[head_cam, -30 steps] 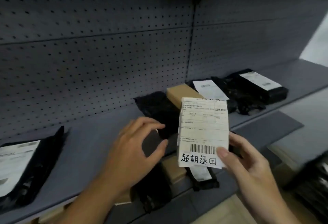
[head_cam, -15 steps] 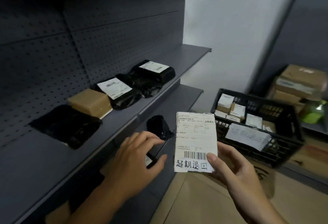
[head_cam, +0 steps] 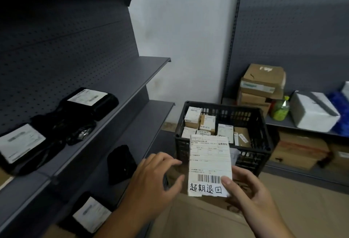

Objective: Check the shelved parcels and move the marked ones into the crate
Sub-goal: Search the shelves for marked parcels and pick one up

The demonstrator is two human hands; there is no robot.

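Before the black plastic lattice crate [head_cam: 251, 160], the right hand [head_cam: 253, 198] pinches a small white-labelled parcel [head_cam: 209, 162] with barcode and handwritten black characters; left hand [head_cam: 151, 181] fingers loosely curled, empty.

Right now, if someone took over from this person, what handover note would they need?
Right hand: holds the marked parcel, its handwritten label facing the camera, in front of the crate.
Left hand: open beside the parcel, holding nothing.
Done: several labelled boxes lie in the crate.
Left: put this parcel in the crate. The black bagged parcels on the shelves probably need checking.
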